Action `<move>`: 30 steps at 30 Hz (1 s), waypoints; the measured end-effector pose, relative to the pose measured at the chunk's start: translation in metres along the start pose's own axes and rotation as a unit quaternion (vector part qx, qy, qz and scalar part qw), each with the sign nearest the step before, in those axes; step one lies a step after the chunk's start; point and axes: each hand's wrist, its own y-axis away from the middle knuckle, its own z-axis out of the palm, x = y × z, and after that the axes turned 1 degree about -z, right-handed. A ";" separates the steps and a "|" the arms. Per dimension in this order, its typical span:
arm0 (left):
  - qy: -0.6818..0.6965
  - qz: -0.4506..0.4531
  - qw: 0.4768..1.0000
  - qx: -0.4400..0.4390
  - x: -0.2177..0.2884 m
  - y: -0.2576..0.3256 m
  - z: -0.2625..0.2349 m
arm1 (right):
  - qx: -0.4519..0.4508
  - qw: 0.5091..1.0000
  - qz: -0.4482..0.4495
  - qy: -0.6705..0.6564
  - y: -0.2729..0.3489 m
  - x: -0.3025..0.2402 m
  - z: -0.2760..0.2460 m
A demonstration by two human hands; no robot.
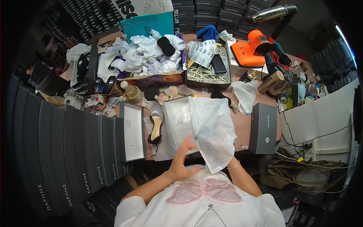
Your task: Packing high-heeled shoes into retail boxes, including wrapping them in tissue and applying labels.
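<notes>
My right hand is hidden behind a white fabric dust bag [212, 130] that it holds up over an open white shoe box [173, 122]; only the wrist with a thin bracelet [233, 165] shows. My left hand [180, 160] is open with fingers spread, just left of the bag's lower edge and over the front of the box. A heeled sandal with a tan insole and black straps [155, 128] lies on white paper left of the box. A white box lid [133, 130] stands further left.
A dark grey shoe box [263, 128] sits at the right. Rows of dark boxes [64, 151] stack at the left. Behind are a box of crumpled white paper [147, 56], a tray of small sticks [206, 72], an orange machine [251, 49], a lamp [274, 13] and clutter.
</notes>
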 end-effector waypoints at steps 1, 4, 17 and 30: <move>0.189 -0.098 0.973 0.093 -0.012 0.004 -0.005 | -0.018 0.994 -0.054 0.094 -0.006 0.003 0.005; 0.450 -0.308 0.785 0.293 -0.053 0.014 -0.003 | -0.065 0.958 -0.157 0.232 -0.013 0.000 0.034; -0.443 -0.040 0.883 0.150 -0.061 -0.041 -0.040 | 0.150 0.777 0.232 -0.566 0.028 0.020 -0.064; 0.350 -0.230 0.871 0.258 -0.130 -0.168 -0.088 | -0.033 0.846 0.137 -0.514 0.024 0.009 -0.079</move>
